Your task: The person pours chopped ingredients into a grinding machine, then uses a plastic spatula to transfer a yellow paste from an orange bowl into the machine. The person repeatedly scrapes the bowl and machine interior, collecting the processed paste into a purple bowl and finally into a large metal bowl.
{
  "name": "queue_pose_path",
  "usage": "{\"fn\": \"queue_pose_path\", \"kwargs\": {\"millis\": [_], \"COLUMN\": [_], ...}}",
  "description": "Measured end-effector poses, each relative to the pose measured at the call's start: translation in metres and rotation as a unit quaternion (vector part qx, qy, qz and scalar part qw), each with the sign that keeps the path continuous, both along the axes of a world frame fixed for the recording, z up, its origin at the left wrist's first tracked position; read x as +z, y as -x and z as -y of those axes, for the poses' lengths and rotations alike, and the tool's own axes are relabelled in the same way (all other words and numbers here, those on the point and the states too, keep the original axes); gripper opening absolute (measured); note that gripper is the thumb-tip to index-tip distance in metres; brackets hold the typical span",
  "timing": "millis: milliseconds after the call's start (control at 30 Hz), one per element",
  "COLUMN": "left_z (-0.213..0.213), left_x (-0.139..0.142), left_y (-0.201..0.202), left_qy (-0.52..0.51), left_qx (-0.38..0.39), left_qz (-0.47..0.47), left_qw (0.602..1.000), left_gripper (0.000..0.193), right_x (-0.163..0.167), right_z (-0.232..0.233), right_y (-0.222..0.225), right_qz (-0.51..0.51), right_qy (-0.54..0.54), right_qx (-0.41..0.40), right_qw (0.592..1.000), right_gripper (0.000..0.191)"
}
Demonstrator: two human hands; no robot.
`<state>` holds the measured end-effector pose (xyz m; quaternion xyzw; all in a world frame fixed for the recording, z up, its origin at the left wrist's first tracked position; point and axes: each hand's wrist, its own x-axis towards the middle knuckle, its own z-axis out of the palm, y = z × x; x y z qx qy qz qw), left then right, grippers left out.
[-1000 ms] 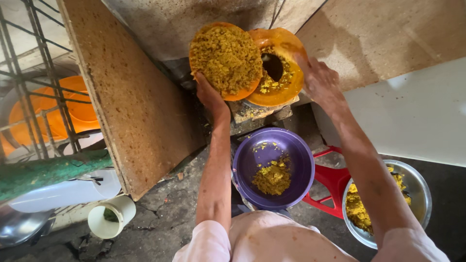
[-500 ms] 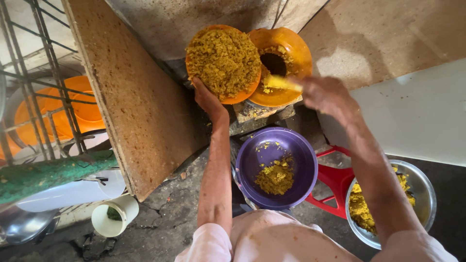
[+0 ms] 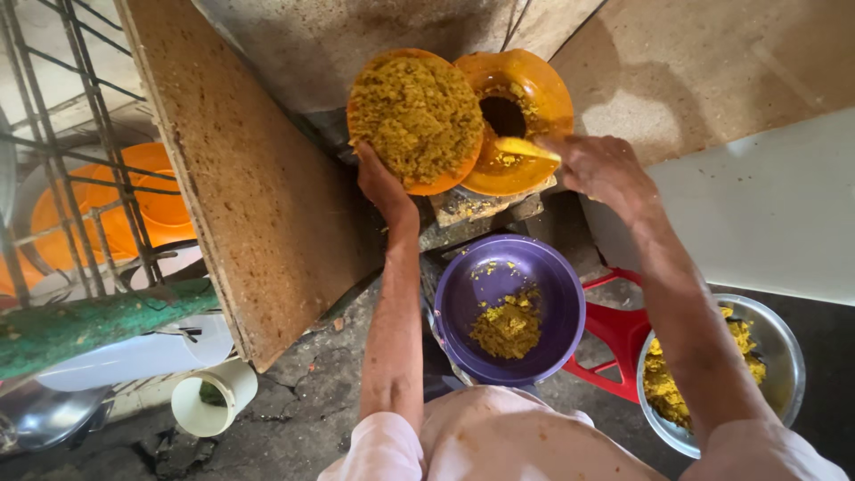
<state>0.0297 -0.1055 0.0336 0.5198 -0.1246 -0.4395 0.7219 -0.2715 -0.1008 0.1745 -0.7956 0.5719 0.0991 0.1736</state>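
Firmly closed left grip (image 3: 381, 183), orange bowl (image 3: 417, 120)

Warm daylight fell from the upper right, putting a bright patch on the tan board (image 3: 712, 80) with a soft-edged shadow beside it. The orange funnel (image 3: 521, 116) glowed, light passing through its plastic wall, and the white panel (image 3: 757, 205) was near overexposed. The floor (image 3: 303, 410) at lower left sat dim, the lower right corner almost black. The steel bowl (image 3: 784, 347) carried a faint glint on its rim. Focus was fair at centre; the metal rack (image 3: 62, 134) bowed at the left edge from wide-lens distortion.
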Motion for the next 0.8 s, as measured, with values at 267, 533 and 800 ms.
{"fn": "queue_pose_path", "kwargs": {"millis": [267,533,800], "left_z": [0.008,0.024,0.049], "left_x": [0.009,0.001,-0.011], "left_y": [0.012,0.017,0.024], "left_qy": [-0.045,-0.031,-0.087], "left_qx": [-0.052,-0.106,-0.151], "left_qz": [0.062,0.132,0.237], "left_qw": [0.996,0.985,0.956], "left_gripper": [0.063,0.063,0.065], "right_x": [-0.039,-0.027,-0.041], "right_z": [0.038,0.056,0.065], "right_y": [0.003,-0.037,-0.033], "right_qz": [0.097,0.069,0.079], "right_qy": [0.17,0.238,0.225], "right_qx": [-0.049,0.071,0.084], "right_qw": [0.979,0.966,0.967], "right_gripper": [0.061,0.091,0.091]}}
